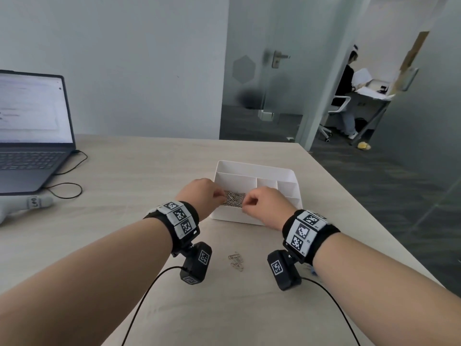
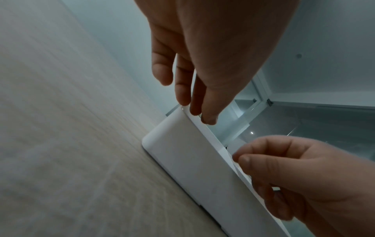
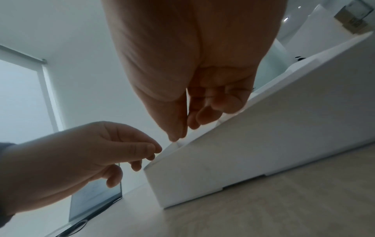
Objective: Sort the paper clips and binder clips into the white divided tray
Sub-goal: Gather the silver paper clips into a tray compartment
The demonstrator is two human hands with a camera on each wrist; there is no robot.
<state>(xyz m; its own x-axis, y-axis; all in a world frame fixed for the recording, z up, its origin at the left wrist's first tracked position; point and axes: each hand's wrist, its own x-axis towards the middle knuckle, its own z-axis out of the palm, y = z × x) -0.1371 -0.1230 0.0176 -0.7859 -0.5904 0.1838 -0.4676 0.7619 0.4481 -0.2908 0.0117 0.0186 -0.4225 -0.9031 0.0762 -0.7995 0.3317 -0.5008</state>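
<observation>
Nearest, lower centre, loose silver wire paper clips [image 1: 235,260] lie on the pale wood counter [image 1: 139,171]. Above them, both hands hover over the white divided plastic tray [image 1: 252,168]: left hand [image 1: 199,193] fingers [image 2: 182,89] pressed together, right hand [image 1: 264,203] fingertips pinched, contents unclear. Release low into its heaped near compartment.

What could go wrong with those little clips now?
The few silver wire paper clips lying loose on the pale wooden table, between the wrists, could get forgotten or swept off by a forearm. Both hands, left hand and right hand, crowd one compartment of the white divided plastic tray, so it might get nudged.
</observation>
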